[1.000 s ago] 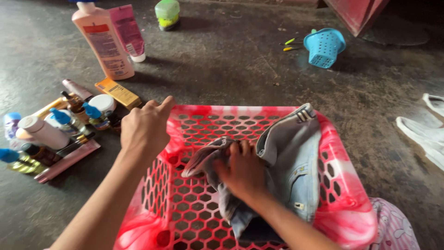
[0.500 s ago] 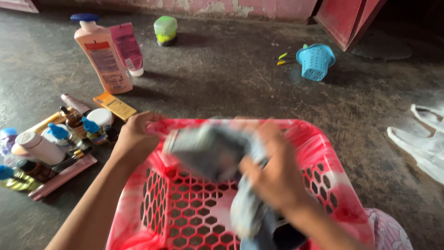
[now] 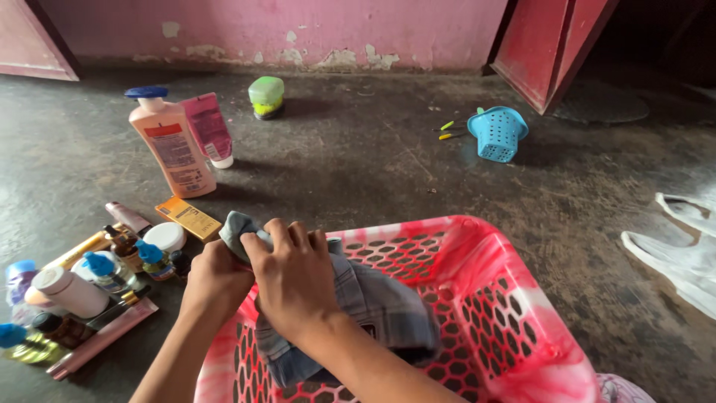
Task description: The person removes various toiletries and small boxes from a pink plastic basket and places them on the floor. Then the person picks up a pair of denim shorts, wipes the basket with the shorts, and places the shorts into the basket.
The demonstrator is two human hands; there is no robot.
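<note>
The jeans point(image 3: 373, 306) hang over the near-left rim of the basket point(image 3: 485, 298), part inside it and part bunched up under both hands. The right hand point(image 3: 294, 280) is closed over the bunched denim, fingers curled on top; the left hand point(image 3: 216, 280) sits just beside it, touching the cloth, though whether it is clenched on it is hidden by the right hand. The cloth looks soft and floppy, of middling weight for a garment, not slippery and not fragile; it will sag wherever it is unsupported, so a full-fisted hold on a gathered fold or a thick seam suits it best. It is faded grey-blue denim, creased, with a darker inner side showing low down.

Left of the basket lies a tray point(image 3: 104, 336) of small bottles. Farther off on the floor point(image 3: 358, 157) stand a lotion bottle point(image 3: 170, 142), a pink tube point(image 3: 209, 128) and a blue cup point(image 3: 497, 133).
</note>
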